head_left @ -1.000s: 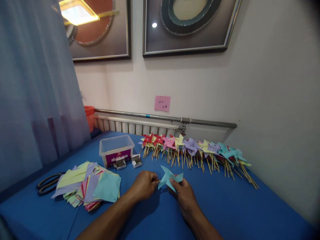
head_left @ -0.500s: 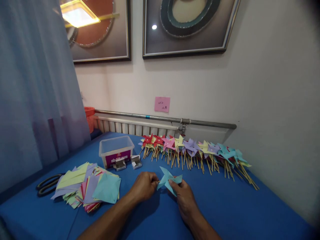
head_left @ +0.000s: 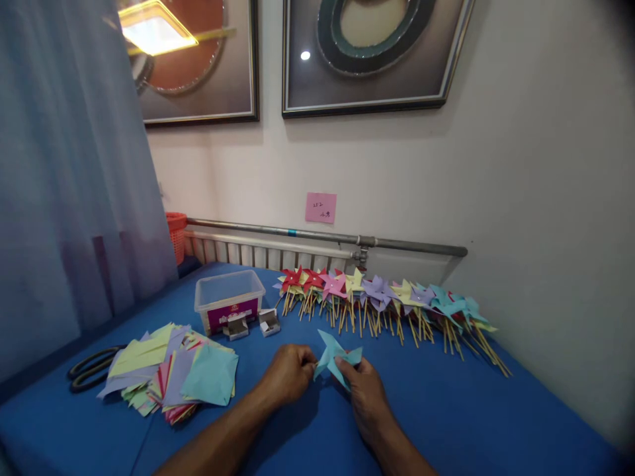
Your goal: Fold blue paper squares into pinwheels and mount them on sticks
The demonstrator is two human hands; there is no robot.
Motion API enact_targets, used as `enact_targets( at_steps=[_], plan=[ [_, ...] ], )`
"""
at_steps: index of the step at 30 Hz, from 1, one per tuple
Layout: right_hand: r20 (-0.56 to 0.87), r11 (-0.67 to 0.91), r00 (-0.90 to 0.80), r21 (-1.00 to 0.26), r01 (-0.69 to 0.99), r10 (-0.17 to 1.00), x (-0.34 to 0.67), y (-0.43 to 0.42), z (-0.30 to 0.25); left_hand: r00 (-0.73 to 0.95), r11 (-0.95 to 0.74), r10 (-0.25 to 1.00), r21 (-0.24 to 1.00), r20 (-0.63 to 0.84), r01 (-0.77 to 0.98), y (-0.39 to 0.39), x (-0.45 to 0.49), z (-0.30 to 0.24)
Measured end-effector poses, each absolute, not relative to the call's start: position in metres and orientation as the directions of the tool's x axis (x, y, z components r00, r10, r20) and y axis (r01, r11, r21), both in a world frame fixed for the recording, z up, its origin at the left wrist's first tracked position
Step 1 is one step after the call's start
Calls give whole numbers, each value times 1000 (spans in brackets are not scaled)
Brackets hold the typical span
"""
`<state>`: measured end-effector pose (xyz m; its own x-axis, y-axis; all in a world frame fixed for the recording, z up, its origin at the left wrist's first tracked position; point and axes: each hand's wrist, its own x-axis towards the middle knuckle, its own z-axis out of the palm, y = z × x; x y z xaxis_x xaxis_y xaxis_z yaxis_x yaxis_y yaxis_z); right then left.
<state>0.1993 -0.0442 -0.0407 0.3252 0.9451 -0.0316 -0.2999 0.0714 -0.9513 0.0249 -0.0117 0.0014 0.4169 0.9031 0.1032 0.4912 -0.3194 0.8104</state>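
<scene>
A light blue paper pinwheel [head_left: 333, 352] is held just above the blue table [head_left: 446, 410], between both my hands. My left hand [head_left: 288, 373] is closed in a pinch at the pinwheel's left edge, where a thin stick tip seems to show. My right hand [head_left: 364, 391] is closed too, its fingers gripping the folded paper from below and the right. A stack of coloured paper squares [head_left: 173, 373] lies to the left of my left forearm.
A long row of finished pinwheels on sticks [head_left: 387, 301] lies along the table's far side. A clear plastic box [head_left: 229, 306], two small staple boxes [head_left: 253, 324] and black scissors [head_left: 89, 367] sit at the left. A curtain [head_left: 69, 185] hangs left; a radiator pipe [head_left: 327, 237] runs behind.
Hands and pinwheel stay almost where they were; the right fingers have shifted slightly on the paper. The view has drifted a little.
</scene>
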Motion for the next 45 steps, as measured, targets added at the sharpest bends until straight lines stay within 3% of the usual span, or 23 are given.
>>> enact_targets(
  at_steps=[45],
  plan=[
    [-41,69,362,-956,-285,931,197,-43,-41,405,-388,897,752,175,534,-19,29,4]
  ],
)
